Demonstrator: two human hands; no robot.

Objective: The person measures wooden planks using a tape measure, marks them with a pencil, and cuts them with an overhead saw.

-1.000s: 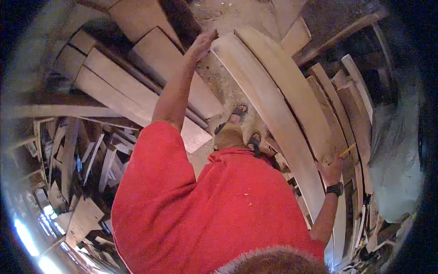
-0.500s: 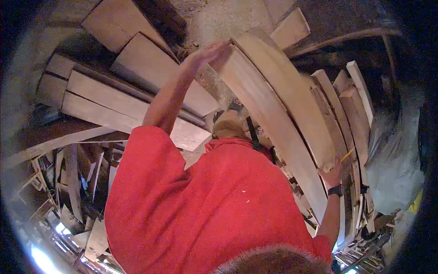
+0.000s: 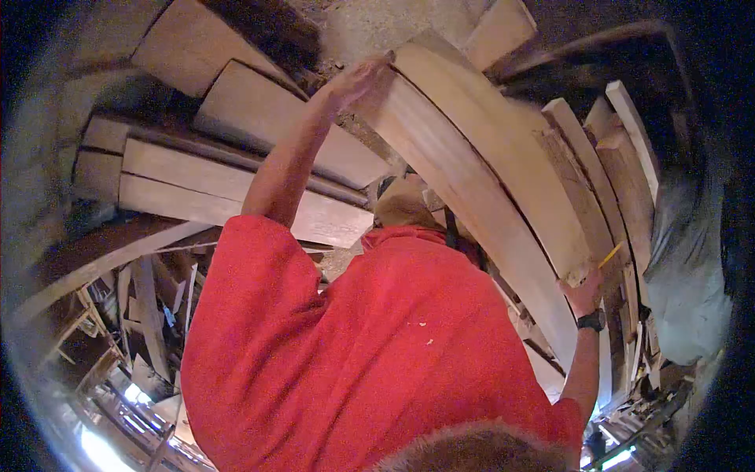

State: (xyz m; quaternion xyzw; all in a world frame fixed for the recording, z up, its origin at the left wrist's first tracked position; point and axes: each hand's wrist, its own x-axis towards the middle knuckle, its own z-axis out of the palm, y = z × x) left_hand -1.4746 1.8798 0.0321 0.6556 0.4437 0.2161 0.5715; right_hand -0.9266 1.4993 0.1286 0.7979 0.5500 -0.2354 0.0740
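Note:
At the upper middle, my left hand (image 3: pixel 363 81) is closed over the far end of a long pale board (image 3: pixel 472 189). A second, wider board (image 3: pixel 495 130) lies right against it, a dark gap running between them. My right hand (image 3: pixel 583 294), with a dark watch on the wrist, is at the near end of the wider board. A yellow pencil (image 3: pixel 611 254) sticks out from its fingers, which are partly hidden.
Several wide boards (image 3: pixel 259 110) and stacked planks (image 3: pixel 228 185) lie on the left. More upright boards (image 3: pixel 602 173) stand at right, beside grey plastic sheeting (image 3: pixel 688 275). Scrap wood (image 3: pixel 141 307) fills the lower left.
The view has shifted slightly, so the boards at right appear a little farther right. Both hands keep to the same ends of the boards, the pencil still in my right hand.

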